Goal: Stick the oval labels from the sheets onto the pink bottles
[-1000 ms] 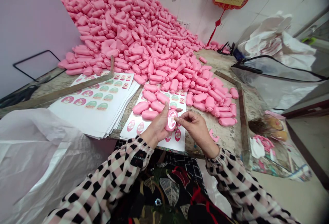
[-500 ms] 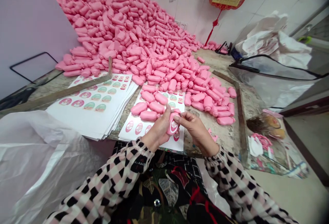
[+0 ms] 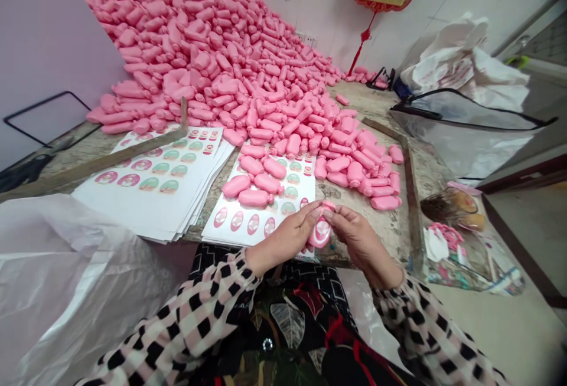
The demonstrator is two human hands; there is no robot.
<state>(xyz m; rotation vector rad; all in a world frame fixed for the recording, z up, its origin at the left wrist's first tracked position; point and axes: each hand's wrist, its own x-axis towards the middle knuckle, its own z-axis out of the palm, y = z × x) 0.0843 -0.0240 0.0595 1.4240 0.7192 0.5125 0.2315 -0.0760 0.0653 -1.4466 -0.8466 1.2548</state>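
Between my two hands, just over the table's front edge, is a small pink plastic bottle [image 3: 322, 234] with an oval sticker on its face. My left hand [image 3: 295, 229] grips it from the left, fingers closed. From the other side, the thumb and fingers of my right hand [image 3: 354, 229] pinch it near its neck. Beneath and left of my hands lies a sticker sheet [image 3: 230, 234] with pink ovals and green labels. Several pink bottles [image 3: 256, 198] rest on that sheet.
A huge heap of pink bottles [image 3: 212, 49] fills the back. At left, a wooden strip [image 3: 110, 159] lies across a stack of sticker sheets [image 3: 133, 215]. Another wooden strip [image 3: 411, 197] edges the right side. A clear bag [image 3: 460, 132] stands beyond, a white plastic bag [image 3: 66, 291] at front left.
Both hands have moved right and slightly toward me with the bottle. My right hand's pinch has shifted from the sticker's edge up to the bottle's neck.
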